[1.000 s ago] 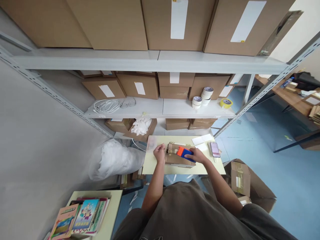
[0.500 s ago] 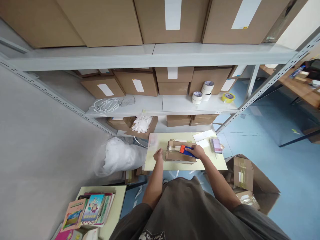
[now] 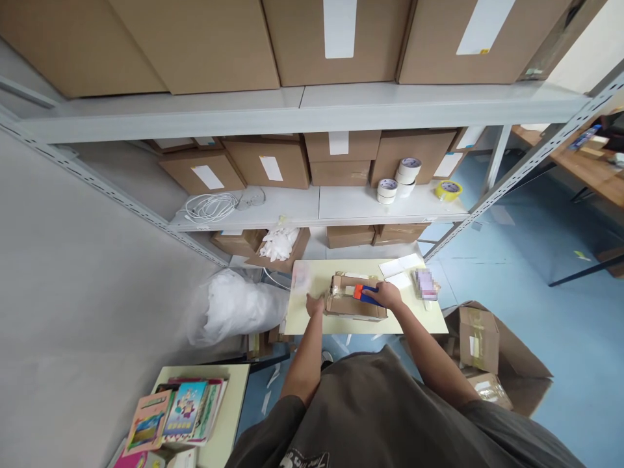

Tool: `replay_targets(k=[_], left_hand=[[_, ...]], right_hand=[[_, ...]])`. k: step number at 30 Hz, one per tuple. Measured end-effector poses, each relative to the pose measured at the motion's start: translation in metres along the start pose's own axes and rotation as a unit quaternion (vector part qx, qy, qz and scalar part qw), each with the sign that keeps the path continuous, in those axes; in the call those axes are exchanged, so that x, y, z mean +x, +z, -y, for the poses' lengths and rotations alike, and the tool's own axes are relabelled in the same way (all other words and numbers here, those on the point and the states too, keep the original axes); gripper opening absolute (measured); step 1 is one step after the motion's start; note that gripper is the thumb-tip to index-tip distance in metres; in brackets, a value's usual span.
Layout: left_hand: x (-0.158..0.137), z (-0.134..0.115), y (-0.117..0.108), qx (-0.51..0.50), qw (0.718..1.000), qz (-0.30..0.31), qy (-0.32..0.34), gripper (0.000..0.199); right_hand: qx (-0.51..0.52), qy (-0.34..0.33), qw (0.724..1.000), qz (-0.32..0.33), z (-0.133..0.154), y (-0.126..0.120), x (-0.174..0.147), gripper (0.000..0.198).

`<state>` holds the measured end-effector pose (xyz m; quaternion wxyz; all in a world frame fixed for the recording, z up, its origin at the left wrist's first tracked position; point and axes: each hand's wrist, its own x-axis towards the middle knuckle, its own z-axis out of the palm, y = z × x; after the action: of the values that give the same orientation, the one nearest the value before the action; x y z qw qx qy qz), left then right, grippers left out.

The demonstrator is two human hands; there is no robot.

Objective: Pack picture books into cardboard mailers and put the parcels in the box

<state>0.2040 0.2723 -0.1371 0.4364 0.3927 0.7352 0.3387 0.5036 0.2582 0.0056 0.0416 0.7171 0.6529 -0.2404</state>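
View: head camera, looking forward and down.
Worktop [image 3: 302,320]: pale yellow, in front of the shelving.
Carton [image 3: 353,309]: brown, taped; lies near the worktop's front edge, about midway between its left and right edges.
Right hand [image 3: 390,295]: grasping the blue-and-orange tool [image 3: 372,298], over the carton's right half; orange end points left.
Left hand [image 3: 315,304]: just beside the carton's left end, fingers partly curled; can't tell whether it grips anything or touches the carton.
Paper slips [image 3: 402,264]: white, at the worktop's back right corner.
Pixelated item [image 3: 426,285]: purplish, near the worktop's right edge.
Middle shelf [image 3: 292,207]: white tape rolls [image 3: 408,170] right of centre; yellow tape roll [image 3: 448,190] by the right end; coiled white cable [image 3: 210,208] toward the left end.
Floor box [image 3: 529,374]: open, smaller boxes inside, off the worktop's front right corner.
Side table [image 3: 233,396]: books [image 3: 186,408] piled near its back edge.
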Motion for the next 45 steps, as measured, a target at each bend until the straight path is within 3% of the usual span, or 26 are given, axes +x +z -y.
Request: replay_targets(k=[2, 4, 6, 8, 9, 11, 22, 26, 29, 31, 33, 37, 45], left_hand=[[0.002, -0.01, -0.012, 0.048, 0.998, 0.015, 0.027, 0.077], [0.005, -0.028, -0.019, 0.159, 0.974, 0.109, 0.116, 0.105], [0.01, -0.049, -0.019, 0.309, 0.887, 0.254, 0.231, 0.147], [0.016, -0.066, -0.012, 0.402, 0.81, 0.339, 0.261, 0.171], [0.019, -0.072, -0.007, 0.429, 0.785, 0.363, 0.26, 0.175], [0.025, -0.078, 0.001, 0.45, 0.765, 0.385, 0.253, 0.175], [0.042, -0.064, -0.006, 0.398, 0.778, 0.419, 0.248, 0.161], [0.04, -0.062, -0.005, 0.363, 0.798, 0.419, 0.236, 0.162], [0.031, -0.05, -0.004, 0.298, 0.86, 0.357, 0.211, 0.145], [0.021, -0.04, 0.0, 0.248, 0.918, 0.256, 0.172, 0.116], [0.011, -0.031, 0.007, 0.234, 0.95, 0.172, 0.117, 0.087], [-0.007, -0.026, 0.028, 0.267, 0.953, 0.133, 0.054, 0.053], [-0.024, -0.03, 0.042, 0.292, 0.95, 0.095, 0.05, 0.044]], right_hand=[[-0.004, -0.002, 1.0, 0.004, 0.0, -0.002, 0.001, 0.066], [-0.009, -0.004, 1.0, 0.005, 0.0, -0.004, 0.003, 0.067], [-0.015, -0.008, 1.0, 0.003, 0.001, -0.006, 0.004, 0.069], [-0.021, -0.012, 1.0, 0.005, 0.001, -0.007, 0.005, 0.07], [-0.023, -0.014, 1.0, 0.008, 0.001, -0.008, 0.006, 0.07], [-0.026, -0.017, 0.999, 0.015, -0.001, -0.009, 0.007, 0.07], [0.022, -0.047, 0.999, 0.012, -0.037, -0.006, 0.008, 0.069], [0.03, -0.045, 0.999, 0.005, -0.038, -0.003, 0.006, 0.066], [0.019, -0.036, 0.999, 0.003, -0.034, -0.001, 0.009, 0.065], [0.016, -0.033, 0.999, 0.003, -0.033, 0.0, 0.011, 0.065], [0.02, -0.031, 0.999, 0.005, -0.033, 0.0, 0.012, 0.066], [0.015, -0.029, 0.999, 0.016, -0.032, -0.001, 0.013, 0.066], [0.015, -0.043, 0.998, 0.037, -0.037, -0.007, 0.015, 0.068]])
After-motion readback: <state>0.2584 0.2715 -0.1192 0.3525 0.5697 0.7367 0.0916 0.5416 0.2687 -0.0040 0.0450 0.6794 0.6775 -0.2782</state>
